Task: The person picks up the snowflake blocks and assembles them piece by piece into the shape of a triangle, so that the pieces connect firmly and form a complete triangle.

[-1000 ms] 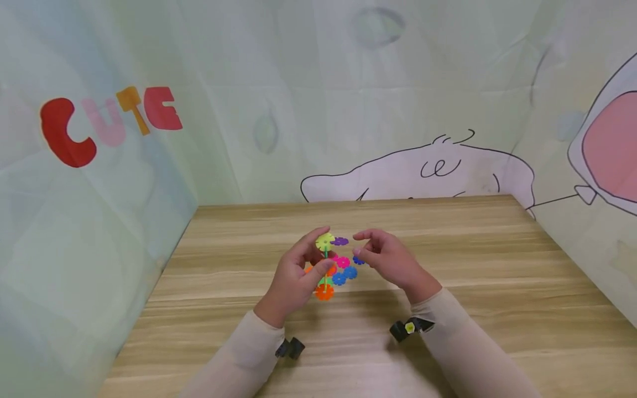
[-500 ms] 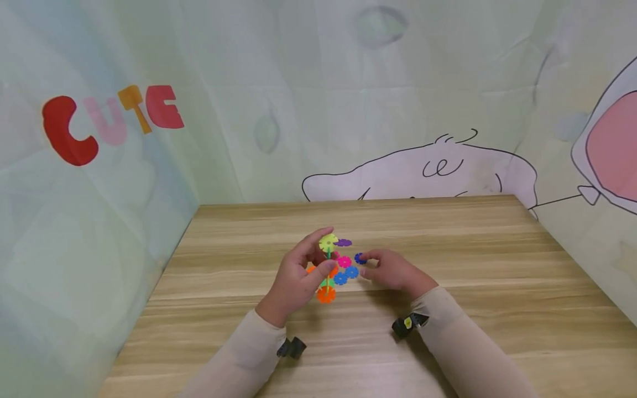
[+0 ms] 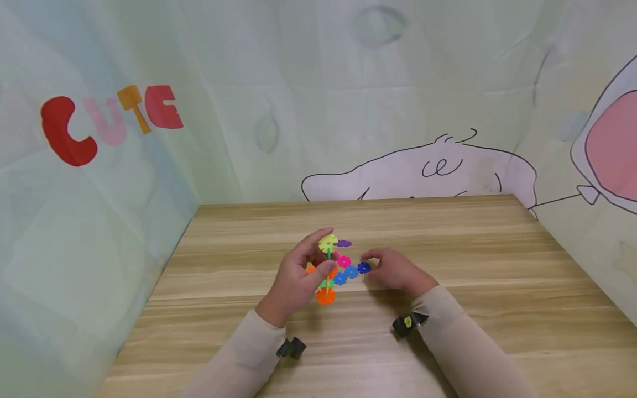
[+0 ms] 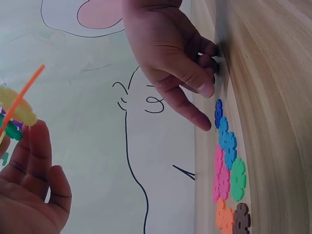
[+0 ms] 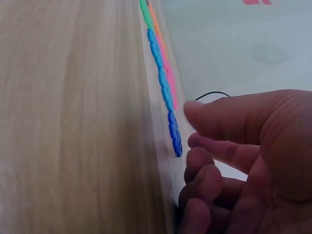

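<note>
Left hand [image 3: 297, 272] pinched round joined discs [image 3: 325, 240], right hand [image 3: 395, 271] half-curled, unladen, just right of dark-blue disc [image 3: 364, 268]

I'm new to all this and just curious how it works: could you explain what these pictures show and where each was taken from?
There is no robot here, just a person's bare left hand and right hand. The wide picture comes from a camera on the head, looking down at the wooden table. The other two come from the left wrist camera and right wrist camera; they are turned sideways, so the table runs up one edge.

The left hand holds a cluster of linked discs, including yellow and purple. The right hand is beside a dark blue disc; I can't tell whether it touches. More flower-shaped discs lie on the table: light blue discs, pink discs, a green disc, orange discs and a brown disc.
</note>
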`<action>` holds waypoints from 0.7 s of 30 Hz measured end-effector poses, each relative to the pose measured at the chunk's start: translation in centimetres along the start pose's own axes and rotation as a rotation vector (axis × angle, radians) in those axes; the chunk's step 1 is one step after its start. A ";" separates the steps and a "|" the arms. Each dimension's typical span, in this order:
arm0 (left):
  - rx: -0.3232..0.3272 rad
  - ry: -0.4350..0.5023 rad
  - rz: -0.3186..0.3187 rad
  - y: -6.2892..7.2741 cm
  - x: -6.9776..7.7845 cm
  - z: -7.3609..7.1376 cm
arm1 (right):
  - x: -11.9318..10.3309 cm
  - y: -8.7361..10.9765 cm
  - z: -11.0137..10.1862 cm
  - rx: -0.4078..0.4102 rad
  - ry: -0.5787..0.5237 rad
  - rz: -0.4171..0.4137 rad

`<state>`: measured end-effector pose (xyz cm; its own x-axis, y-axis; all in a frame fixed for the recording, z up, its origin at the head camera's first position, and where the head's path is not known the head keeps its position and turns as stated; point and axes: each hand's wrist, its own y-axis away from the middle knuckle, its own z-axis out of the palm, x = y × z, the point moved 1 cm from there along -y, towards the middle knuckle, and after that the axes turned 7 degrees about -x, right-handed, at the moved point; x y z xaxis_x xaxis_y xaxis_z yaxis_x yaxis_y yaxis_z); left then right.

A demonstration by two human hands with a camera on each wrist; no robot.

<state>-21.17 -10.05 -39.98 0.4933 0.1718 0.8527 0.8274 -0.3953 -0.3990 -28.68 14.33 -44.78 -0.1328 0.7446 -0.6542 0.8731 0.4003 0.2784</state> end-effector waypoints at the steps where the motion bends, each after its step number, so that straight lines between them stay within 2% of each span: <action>1: 0.000 -0.003 0.003 0.0 0.0 0.0 | 0.0 0.1 0.0 -0.007 0.005 -0.001; 9: 0.005 -0.007 0.020 0.1 0.2 0.1 | -0.3 0.4 0.2 -0.031 -0.006 0.027; 21: 0.012 0.007 0.009 0.1 0.2 0.0 | -0.3 0.7 0.1 0.002 0.047 0.020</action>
<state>-21.05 -10.06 -39.85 0.4992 0.1622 0.8512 0.8259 -0.3862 -0.4108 -27.96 14.34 -44.50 -0.1372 0.7768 -0.6146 0.8769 0.3838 0.2894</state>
